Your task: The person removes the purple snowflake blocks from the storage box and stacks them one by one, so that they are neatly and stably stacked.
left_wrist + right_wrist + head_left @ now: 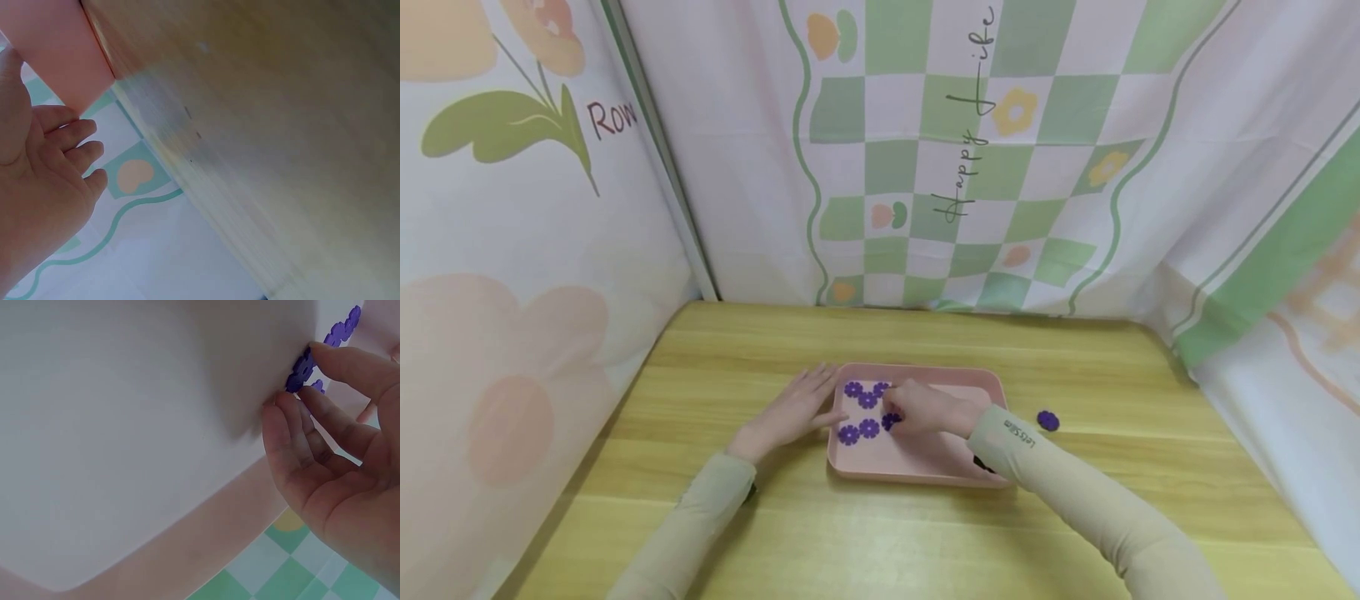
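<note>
A shallow pink tray [940, 457] sits on the table with several purple flower-shaped plastic discs [848, 435] laid in its left part. My right hand [928, 408] reaches into the tray and pinches one purple flower disc [301, 370] between thumb and fingertip, low over the tray floor, beside the lower group of discs. In the right wrist view, other discs [337, 334] show just beyond it. My left hand [793, 408] lies at the tray's left rim, fingers extended and thumb over the edge. The left wrist view shows those fingers against the tray's outer wall [69, 69].
A single purple flower disc [1048, 421] lies on the wooden table [865, 533], right of the tray. Patterned curtains [910, 167] hang behind the table and at both sides. The right forearm crosses the tray's right rim.
</note>
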